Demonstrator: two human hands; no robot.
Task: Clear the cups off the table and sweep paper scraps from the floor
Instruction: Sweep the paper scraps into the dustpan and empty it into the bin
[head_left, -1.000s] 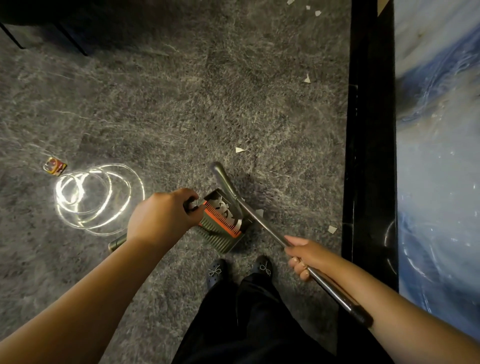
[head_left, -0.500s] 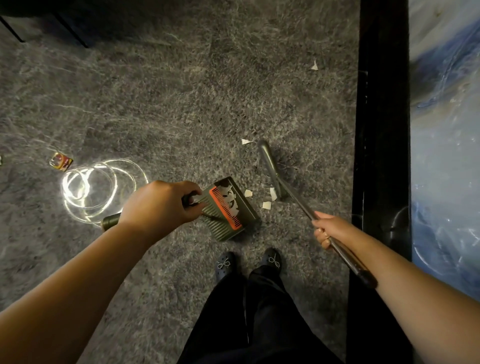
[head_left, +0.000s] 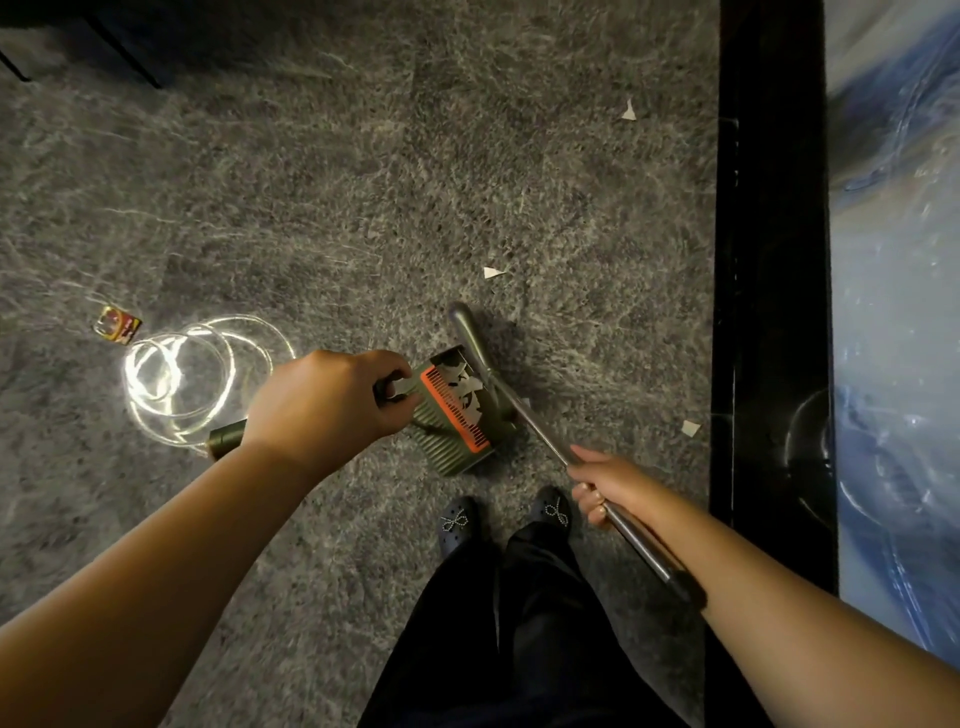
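Left hand (head_left: 322, 402) gripped the handle of the green dustpan (head_left: 457, 415) on the grey floor (head_left: 363, 208); right hand (head_left: 613, 486) clasped the metal broom (head_left: 519, 415) shaft, head at the pan mouth. Paper scraps (head_left: 462, 387) lay inside; others (head_left: 492, 272) remained toward the floor's black right edge

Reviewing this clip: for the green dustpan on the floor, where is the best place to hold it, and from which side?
Probably by its handle, from the person's left. The dustpan lies low on the floor, its open mouth facing right toward the broom and holding paper scraps. The handle runs back to the left, where the left hand grips it, leaving the mouth clear.
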